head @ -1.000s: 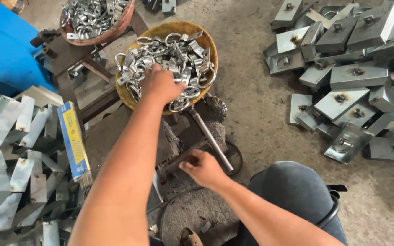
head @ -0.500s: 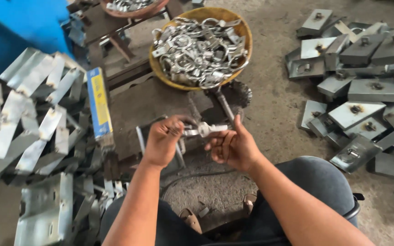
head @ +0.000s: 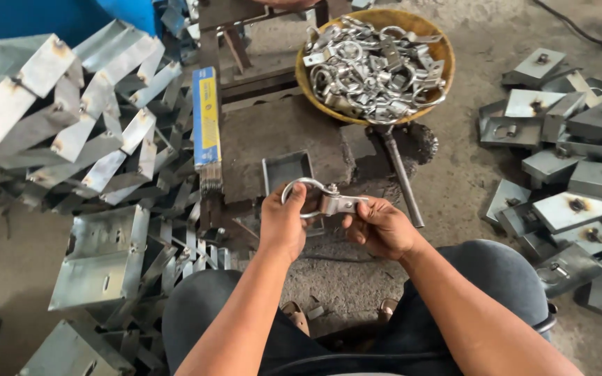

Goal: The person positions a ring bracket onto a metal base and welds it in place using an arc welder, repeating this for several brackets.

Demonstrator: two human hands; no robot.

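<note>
Your left hand [head: 283, 221] was closed around the curved ring of a metal ring clamp [head: 322, 198], thumb and fingers wrapped on the loop so that it stood up just above your knuckles. Your right hand [head: 379, 226] was pinched on the flat bracket end of the same piece, fingertips together on the plate, the rest of the hand loosely curled. Both hands held the part in the air above your knees, in front of a small open metal tray [head: 288, 169] that sat on the dark, grimy work block [head: 283, 136].

The clamp was bright, zinc-coloured steel: a round bent loop joined to a short folded plate with a bolt at the joint. Beyond it a yellow bowl [head: 442, 66] was heaped with the same shiny ring pieces, tangled together. A thin steel rod [head: 402, 177] lay slanting from under the bowl toward your right hand.

To your left, a loose pile of folded galvanised sheet brackets [head: 71, 125] lay at all angles, dull silver with rust spots at the weld marks, and a blue and yellow box of rods [head: 206, 125] lay along its edge. To your right, grey angled plates with studs [head: 573, 160] were scattered on the concrete floor [head: 468, 167], which was dusty and rough.
</note>
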